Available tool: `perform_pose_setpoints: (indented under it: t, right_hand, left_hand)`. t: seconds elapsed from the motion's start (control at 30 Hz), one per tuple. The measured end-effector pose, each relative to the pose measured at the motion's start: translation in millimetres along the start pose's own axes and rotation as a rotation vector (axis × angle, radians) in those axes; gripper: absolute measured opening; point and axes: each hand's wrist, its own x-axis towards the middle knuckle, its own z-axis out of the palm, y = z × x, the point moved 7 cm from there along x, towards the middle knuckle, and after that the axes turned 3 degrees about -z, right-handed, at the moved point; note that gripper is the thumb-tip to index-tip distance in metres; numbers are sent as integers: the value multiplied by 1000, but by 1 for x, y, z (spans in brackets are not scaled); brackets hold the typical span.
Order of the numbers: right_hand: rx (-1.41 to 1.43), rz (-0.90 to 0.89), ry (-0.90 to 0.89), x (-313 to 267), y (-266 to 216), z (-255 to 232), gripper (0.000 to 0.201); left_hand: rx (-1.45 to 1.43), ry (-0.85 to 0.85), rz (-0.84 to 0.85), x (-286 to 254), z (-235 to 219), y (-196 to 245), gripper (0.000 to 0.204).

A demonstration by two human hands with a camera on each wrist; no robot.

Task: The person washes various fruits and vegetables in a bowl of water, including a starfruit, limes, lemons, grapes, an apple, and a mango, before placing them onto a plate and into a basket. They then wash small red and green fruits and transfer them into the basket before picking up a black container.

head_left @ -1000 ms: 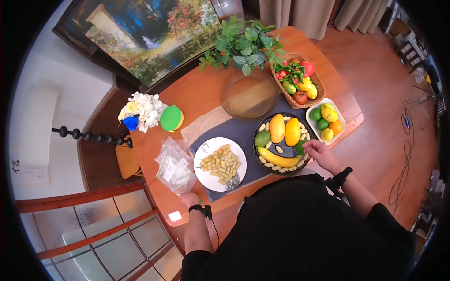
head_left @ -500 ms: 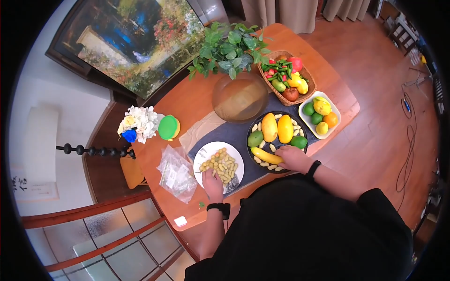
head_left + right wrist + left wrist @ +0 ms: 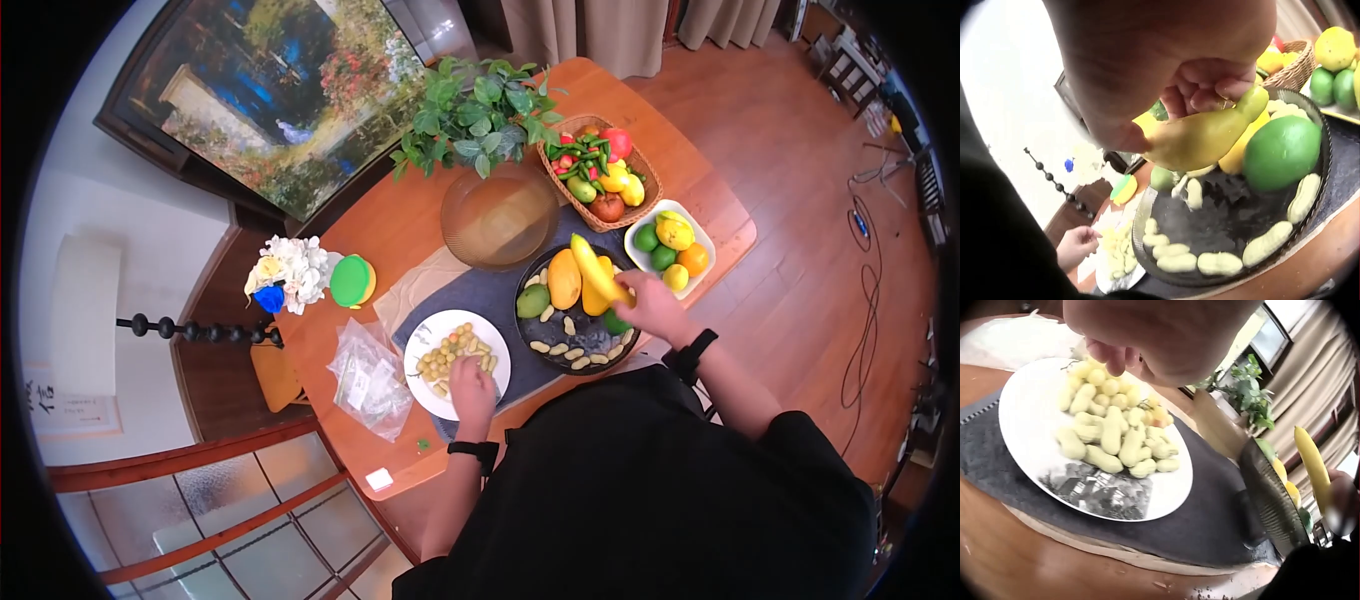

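Observation:
In my right hand (image 3: 655,305) I grip a banana (image 3: 590,262) by one end, tilted up above the round black dish (image 3: 575,335). That dish holds two yellow mangoes (image 3: 563,280), a green fruit (image 3: 1285,153) near my right hand, another green fruit (image 3: 533,301) at the left and several peanuts (image 3: 1219,263) along the rim. My left hand (image 3: 472,390) is over the white plate (image 3: 1029,437), its fingers bent close above yellow grapes (image 3: 1110,387) and peanuts (image 3: 1110,431). I cannot tell whether its fingertips pinch anything.
Left of the white plate lies a clear plastic bag (image 3: 370,385). Behind are a green-lidded tub (image 3: 352,281), an amber glass bowl (image 3: 500,215) and a leafy plant (image 3: 480,115). A wicker basket (image 3: 640,205) and a white tray (image 3: 708,245) of fruit stand at the right.
My left hand came from beside the plastic bag to over the white plate, then shifted right across it. My right hand moved from the green fruit to the banana and lifted it off the dish.

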Motion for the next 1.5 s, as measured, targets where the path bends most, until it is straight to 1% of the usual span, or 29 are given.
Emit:
perform_pose_setpoints:
  t: [0.07,0.13,0.17,0.2,0.23,0.27,0.33,0.37,0.43,0.47,0.53,0.67,0.8,0.87,0.9,0.97,1.03,1.1,1.13,1.17,1.2,1.23,1.27,1.33,1.4,1.43,1.5]
  right_hand:
    - [-186,-78,31,9,3,-16,38]
    - [-186,-60,-1,16,15,-10,38]
    - [-185,-39,-32,20,22,-5,39]
    - [-223,-71,-81,23,21,0,38]
    - [-224,-71,-76,27,21,2,38]
    - [-252,-88,-99,30,19,6,38]
    - [-288,-118,-142,34,16,11,40]
    - [-287,-113,-135,35,16,11,40]
    - [-307,-133,-66,35,8,6,43]
    - [-312,-115,-84,36,8,6,45]
    - [-324,-107,-83,35,7,1,43]
    - [-338,-111,-69,37,15,0,36]
    - [-235,-132,-34,41,18,-9,30]
    - [-207,-54,-54,38,19,-23,27]
    - [-207,-57,-56,35,19,-27,27]
    - [-334,108,-328,16,34,-17,25]
    - [-337,100,-345,-9,33,-12,22]
    - [-337,-192,-295,-29,16,0,28]
    - [-337,-191,-296,-35,14,6,28]
    - [-406,-282,-291,-40,7,14,29]
    - [-473,-372,-285,-43,-1,20,30]
    - [-470,-370,-286,-42,3,30,30]
    - [-498,-374,-280,-40,9,42,28]
    - [-526,-378,-275,-36,5,48,27]
    - [-546,-285,-303,-29,6,51,13]
    - [-543,-288,-305,-28,3,49,13]
    - [-472,-212,-409,-28,3,52,16]
  left_hand:
    - [-70,-15,174,16,4,58,23]
    - [-103,-228,320,33,25,102,28]
    - [-104,-226,322,41,30,116,28]
    - [-53,-313,398,45,42,133,33]
    - [-1,-401,476,44,54,145,37]
    - [-2,-400,483,47,62,148,37]
    - [139,-494,536,48,85,149,47]
    - [139,-497,544,50,91,147,47]
    - [185,-562,546,50,100,147,48]
    - [184,-566,552,50,103,148,48]
    - [211,-709,515,45,114,143,49]
    - [154,-705,543,43,120,143,47]
    - [84,-791,495,45,128,140,46]
    - [55,-821,484,46,130,142,46]
    - [59,-847,504,46,132,144,46]
    - [60,-872,523,44,134,149,45]
    - [73,-988,466,41,142,148,44]
    - [72,-1009,459,38,143,146,45]
    - [72,-1032,453,36,144,145,45]
    - [72,-1034,452,35,145,144,45]
    - [82,-1030,416,35,144,141,46]
    - [93,-1026,381,35,144,137,47]
    - [94,-1030,381,34,144,135,47]
    - [91,-1011,375,35,143,130,48]
    - [114,-1005,369,35,136,126,48]
    - [135,-997,362,36,132,125,47]
    - [158,-981,351,36,128,120,47]
